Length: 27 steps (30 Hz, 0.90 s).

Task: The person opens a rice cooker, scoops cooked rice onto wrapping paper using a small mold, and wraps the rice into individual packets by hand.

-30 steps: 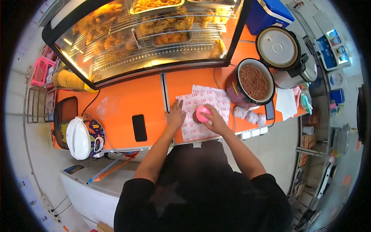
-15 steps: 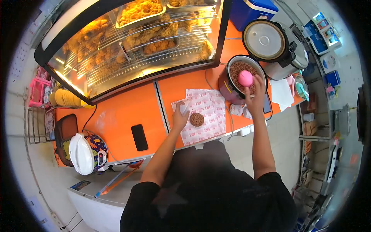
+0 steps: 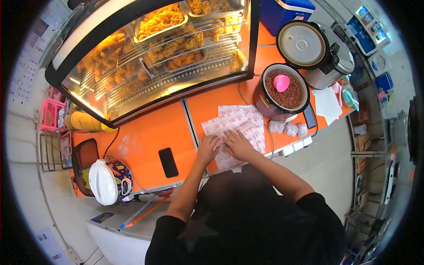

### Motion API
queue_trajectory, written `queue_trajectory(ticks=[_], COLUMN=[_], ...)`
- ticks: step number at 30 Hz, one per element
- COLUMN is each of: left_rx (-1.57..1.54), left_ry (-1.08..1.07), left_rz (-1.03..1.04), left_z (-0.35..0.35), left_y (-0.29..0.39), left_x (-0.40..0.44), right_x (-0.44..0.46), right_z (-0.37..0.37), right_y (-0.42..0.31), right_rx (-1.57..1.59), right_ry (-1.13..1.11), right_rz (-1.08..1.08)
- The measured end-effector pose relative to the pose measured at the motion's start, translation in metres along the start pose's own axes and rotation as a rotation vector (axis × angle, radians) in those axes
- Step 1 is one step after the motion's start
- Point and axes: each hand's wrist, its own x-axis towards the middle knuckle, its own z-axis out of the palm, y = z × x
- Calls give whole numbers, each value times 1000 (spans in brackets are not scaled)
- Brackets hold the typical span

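Printed white-and-red wrapping paper lies on the orange counter in front of me, one layer folded over. My left hand grips the paper at its left side, fingers bent. Close beside it, my right hand presses and holds the folded part with its fingers. The rice mound is hidden under the fold and the hands. To the right stands a rice cooker of reddish-brown rice, with a pink scoop resting on top.
Several wrapped bundles sit near the counter's front edge, beside a phone. A black phone lies left of the paper. Behind stands a glass display case of fried chicken. A white-lidded pot is at far left.
My right hand has left the pink scoop in the rice cooker and come over to the paper. The paper is now folded over the rice mound, which was visible before.
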Motion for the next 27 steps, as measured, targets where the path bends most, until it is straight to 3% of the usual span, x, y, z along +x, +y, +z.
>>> queue_trajectory(ticks=[3, 6, 9, 12, 18, 21, 24, 27], left_rx=[-77, -328, -78, 23, 51, 27, -391, -514], left_ry=[236, -78, -143, -59, 111, 60, 80, -28], left_rz=[-177, -500, -325, -221, -210, -203, -606, -675], left_z=[-1, 12, 1, 11, 21, 30, 37, 32], left_y=[4, -35, -43, -61, -60, -73, -75, -76], left_x=[15, 8, 9, -6, -19, -24, -25, -23], right_x=[-17, -28, -33, -40, -56, -53, -51, -51], right_z=[25, 31, 25, 24, 31, 38, 47, 41], right_y=[9, 10, 6, 3, 2, -5, -11, -16], right_rx=[-1, 18, -1, -14, -33, -41, -41, -40], right_ry=[-68, -142, -157, -124, -85, -44, -35, -25], right_rz=[36, 83, 89, 125, 151, 118, 103, 130])
